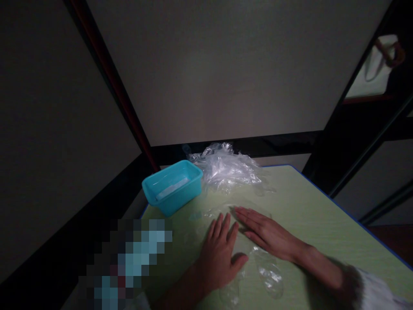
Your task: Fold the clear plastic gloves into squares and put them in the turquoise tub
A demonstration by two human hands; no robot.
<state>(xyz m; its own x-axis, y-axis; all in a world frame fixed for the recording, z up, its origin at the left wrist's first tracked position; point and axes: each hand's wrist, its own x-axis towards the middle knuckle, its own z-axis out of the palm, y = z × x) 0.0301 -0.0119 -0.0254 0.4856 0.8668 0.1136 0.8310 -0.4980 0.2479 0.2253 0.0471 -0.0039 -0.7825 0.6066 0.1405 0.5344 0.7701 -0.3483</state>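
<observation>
Left hand (217,256) and right hand (269,232) are laid flat, unclenched, on clear film (270,277); beyond them are seen a plastic heap (226,168) and, leftward, a tub (184,199).

Photographed with no legible text, labels, brands, numbers or signs, whether on the turquoise plastic basket (184,199), flattened clear plastic (270,275) or blue-edged green tabletop (311,213).

Left hand (220,254), right hand (269,232) on clear film (270,276); blue tub (183,199), crumpled plastic heap (226,168) beyond, green table (325,232) beneath.
</observation>
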